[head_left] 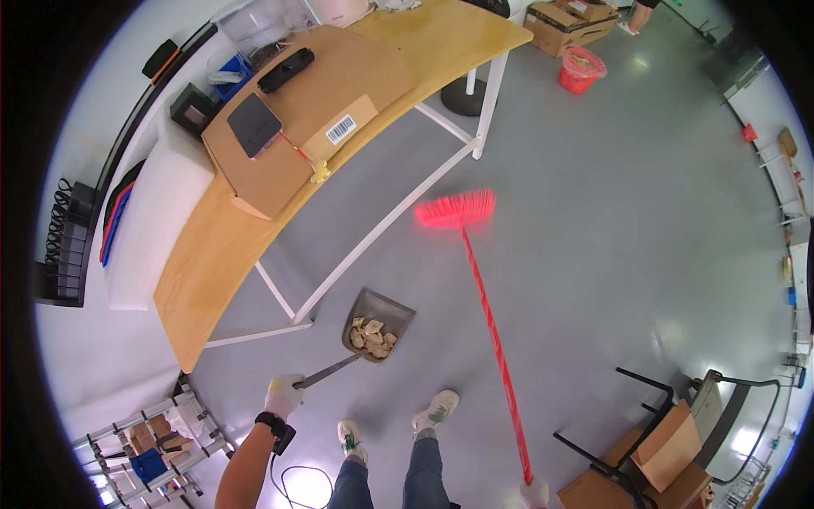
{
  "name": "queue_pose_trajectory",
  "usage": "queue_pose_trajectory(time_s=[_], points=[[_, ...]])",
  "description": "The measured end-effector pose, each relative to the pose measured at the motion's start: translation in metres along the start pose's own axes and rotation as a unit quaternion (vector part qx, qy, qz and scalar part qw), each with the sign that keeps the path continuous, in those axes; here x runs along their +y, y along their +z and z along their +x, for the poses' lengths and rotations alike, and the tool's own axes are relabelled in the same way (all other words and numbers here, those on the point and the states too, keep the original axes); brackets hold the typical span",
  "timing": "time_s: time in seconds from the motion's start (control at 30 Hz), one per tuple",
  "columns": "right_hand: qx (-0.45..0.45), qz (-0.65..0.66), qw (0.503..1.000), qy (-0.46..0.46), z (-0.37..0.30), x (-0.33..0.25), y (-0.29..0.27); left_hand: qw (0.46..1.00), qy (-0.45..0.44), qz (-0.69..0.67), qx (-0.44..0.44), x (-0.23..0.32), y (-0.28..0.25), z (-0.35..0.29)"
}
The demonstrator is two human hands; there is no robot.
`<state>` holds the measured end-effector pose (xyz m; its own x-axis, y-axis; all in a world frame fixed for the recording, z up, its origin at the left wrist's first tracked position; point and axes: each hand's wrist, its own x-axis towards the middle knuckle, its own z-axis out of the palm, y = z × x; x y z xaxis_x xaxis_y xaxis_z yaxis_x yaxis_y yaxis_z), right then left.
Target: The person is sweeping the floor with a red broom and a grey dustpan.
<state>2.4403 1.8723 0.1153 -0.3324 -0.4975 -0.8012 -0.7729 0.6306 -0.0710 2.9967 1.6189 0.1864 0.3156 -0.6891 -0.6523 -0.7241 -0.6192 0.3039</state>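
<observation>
My left hand (285,396), in a white glove, is closed round the handle end of a grey long-handled dustpan (398,316). Several crumpled, beige paper-like pieces (371,336) lie inside its pan, toward the handle side. At the lower edge, my gloved right hand (534,492) grips the top of a broom (492,327) with a red-striped stick; only part of that hand shows. The broom's pink-red bristle head (456,209) is out ahead of me over the grey floor, slightly blurred and well apart from the dustpan.
A wooden table (441,42) with white legs bears a flat cardboard box (356,76) on the left. A red bucket (582,71) and a carton (555,30) stand far ahead. Black-framed chairs with cardboard (670,445) are at lower right, a metal ladder (153,450) at lower left.
</observation>
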Motion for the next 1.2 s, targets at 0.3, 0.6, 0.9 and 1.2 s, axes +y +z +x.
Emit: queue_pose_trajectory(time_s=[0.3, 0.6, 0.9, 1.2], points=[[0.032, 0.067, 0.997, 0.009, 0.161, -0.156, -0.015, 1.000, -0.013, -0.019, -0.014, 0.023, 0.001, 0.004], [0.056, 0.078, 0.993, -0.068, 0.254, -0.269, 0.003, 0.998, -0.060, -0.009, -0.007, 0.027, -0.004, 0.004], [0.079, 0.072, 0.992, -0.061, 0.271, -0.273, 0.008, 0.997, -0.068, -0.026, -0.026, 0.034, 0.005, 0.011], [-0.105, -0.007, 0.988, 0.116, 0.045, -0.050, 0.021, 0.999, -0.026, -0.024, -0.019, 0.022, -0.006, 0.006]])
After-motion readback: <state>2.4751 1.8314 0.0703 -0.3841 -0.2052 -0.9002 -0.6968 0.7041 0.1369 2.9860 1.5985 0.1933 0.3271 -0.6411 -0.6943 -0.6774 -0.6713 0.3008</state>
